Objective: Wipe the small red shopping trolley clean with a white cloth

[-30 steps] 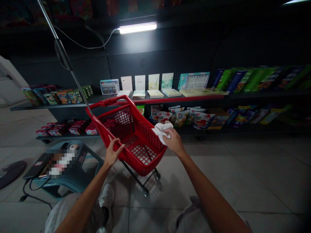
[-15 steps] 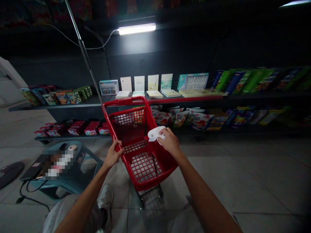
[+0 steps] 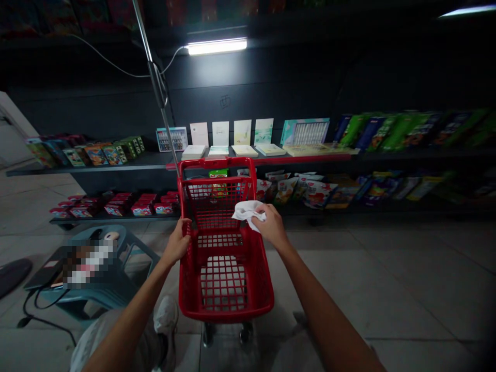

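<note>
A small red plastic shopping cart (image 3: 217, 163) with a mesh basket stands on its castors straight in front of me. My left hand (image 3: 177, 243) grips the left wall of the basket near its rim. My right hand (image 3: 272, 226) presses a crumpled white cloth (image 3: 247, 214) against the right rim. The cloth covers that part of the rim. The inside of the basket shows only its red mesh floor, with nothing lying in it.
Dark shelves (image 3: 89, 165) behind the cart hold boxed goods, cards and snack packets. At the left, a blue plastic stool (image 3: 104, 281) carries a pixelated object. A metal pole (image 3: 157, 88) and lit tube lamp (image 3: 217, 46) stand above. The floor is pale tile.
The cart has swung from a slant to point straight ahead and stands more upright. Both hands stay on it, and the cloth remains in my right hand.
</note>
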Demonstrator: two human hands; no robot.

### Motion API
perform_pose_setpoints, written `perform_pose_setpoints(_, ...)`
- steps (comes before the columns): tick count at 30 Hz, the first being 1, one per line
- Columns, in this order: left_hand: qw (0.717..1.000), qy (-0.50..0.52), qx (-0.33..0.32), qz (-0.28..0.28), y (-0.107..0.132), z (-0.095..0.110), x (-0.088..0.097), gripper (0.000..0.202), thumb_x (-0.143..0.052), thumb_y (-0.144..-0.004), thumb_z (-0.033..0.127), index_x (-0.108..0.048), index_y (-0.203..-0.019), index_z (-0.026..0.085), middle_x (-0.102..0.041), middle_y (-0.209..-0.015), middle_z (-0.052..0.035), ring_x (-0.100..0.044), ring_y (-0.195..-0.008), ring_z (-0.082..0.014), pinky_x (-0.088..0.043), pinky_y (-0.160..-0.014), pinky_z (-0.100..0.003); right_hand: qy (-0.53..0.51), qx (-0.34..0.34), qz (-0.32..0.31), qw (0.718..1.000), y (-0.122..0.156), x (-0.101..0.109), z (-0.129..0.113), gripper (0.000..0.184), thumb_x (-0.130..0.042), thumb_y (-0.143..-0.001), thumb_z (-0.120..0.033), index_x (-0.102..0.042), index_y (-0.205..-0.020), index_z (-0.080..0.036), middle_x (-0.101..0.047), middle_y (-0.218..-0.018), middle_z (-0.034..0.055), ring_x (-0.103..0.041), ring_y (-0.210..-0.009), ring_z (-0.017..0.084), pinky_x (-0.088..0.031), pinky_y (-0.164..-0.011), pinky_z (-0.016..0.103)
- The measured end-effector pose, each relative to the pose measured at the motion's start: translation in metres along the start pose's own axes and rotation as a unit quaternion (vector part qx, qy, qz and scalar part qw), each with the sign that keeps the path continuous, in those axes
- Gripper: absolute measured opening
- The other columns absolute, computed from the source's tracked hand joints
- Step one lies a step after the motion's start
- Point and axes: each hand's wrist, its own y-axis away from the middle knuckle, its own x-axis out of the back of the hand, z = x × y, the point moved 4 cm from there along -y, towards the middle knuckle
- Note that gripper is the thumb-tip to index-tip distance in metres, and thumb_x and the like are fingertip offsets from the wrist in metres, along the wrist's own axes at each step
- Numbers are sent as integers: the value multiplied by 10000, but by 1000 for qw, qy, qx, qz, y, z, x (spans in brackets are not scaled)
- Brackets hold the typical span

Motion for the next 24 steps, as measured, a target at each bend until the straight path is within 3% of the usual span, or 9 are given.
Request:
perform_pose_setpoints(5,1000,-16,9,21,-8,6,4,523,-551,-735,158,-588,-1252,228,-711,-1174,-66,-663,-1119,-244,-483,-1074,-428,74,40,-51,995,10,0,-25,115,-616,-780,-178,-595,-888,-213,-645,-997,65,-620,-913,221,-492,-848,325)
perform_pose_setpoints(9,999,-35,31,21,-8,9,4,468,-512,-806,179,-584,-1267,216,-719,-1166,-88,-687,-1064,-247,-496,-1046,-449,176,84,-129,972,6,-23,-57,150,-618,-851,-149,-614,-986,-214,-648,-1078,69,-629,-873,209,-475,-761,302)
perform_pose_setpoints(12,998,-46,34,12,-6,11,2,453,-507,-833,186,-582,-1278,226,-729,-1132,-86,-698,-1039,-254,-507,-1017,-437,198,103,-154,962,-18,-56,-75,173,-604,-886,-132,-622,-1044,-202,-632,-1139,94,-636,-936,222,-488,-785,310)
perform_pose_setpoints(18,997,-57,42,14,-3,13,-1,386,-496,-864,176,-598,-1229,248,-746,-1016,-60,-712,-943,-240,-532,-916,-380,169,74,-91,979,-82,-137,-81,246,-548,-926,-111,-611,-1156,-174,-588,-1237,125,-601,-1067,236,-502,-897,331)
perform_pose_setpoints(21,998,-48,43,5,-1,12,-3,349,-473,-894,182,-593,-1215,252,-745,-982,-52,-711,-905,-229,-530,-897,-369,158,50,-86,982,-88,-177,-65,282,-517,-940,-108,-613,-1197,-171,-574,-1295,130,-583,-1113,227,-486,-965,328)
perform_pose_setpoints(24,998,-46,45,8,0,11,-4,330,-479,-902,192,-595,-1204,258,-745,-997,-53,-708,-913,-229,-522,-903,-368,155,36,-98,982,-69,-210,-42,341,-489,-957,-115,-593,-1280,-155,-549,-1391,150,-563,-1191,233,-463,-1027,333)
